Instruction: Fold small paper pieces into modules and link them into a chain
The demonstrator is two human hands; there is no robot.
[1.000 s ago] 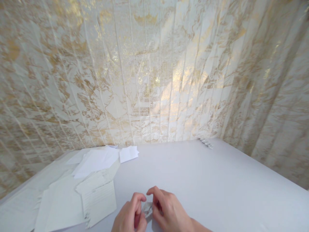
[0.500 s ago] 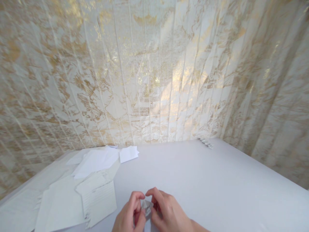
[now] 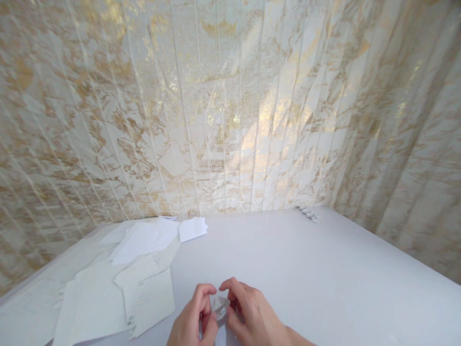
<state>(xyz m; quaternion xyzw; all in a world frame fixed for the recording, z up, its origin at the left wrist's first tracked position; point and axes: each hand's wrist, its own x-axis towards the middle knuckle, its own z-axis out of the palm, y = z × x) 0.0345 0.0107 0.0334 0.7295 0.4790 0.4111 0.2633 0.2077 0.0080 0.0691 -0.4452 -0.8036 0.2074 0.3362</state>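
Low in the middle of the head view, a small folded piece of paper, whitish grey with creased facets, sits between my two hands. My left hand grips its left side, thumb below and index finger curled above. From the other side my right hand closes on the paper's right edge with thumb and bent fingers. A pale strip shows just below the paper, between the thumbs; what it belongs to I cannot make out. The lower fingers of both hands are partly hidden.
Loose sheets of paper, some lined with torn edges, overlap on the left of the white table. A small stack of white paper lies at the back. Several small folded pieces line up at the far right. A patterned curtain hangs behind.
Both hands stay almost in place around the folded paper. The paper looks slightly wider or turned between the fingers, and the right fingertips have shifted a little.
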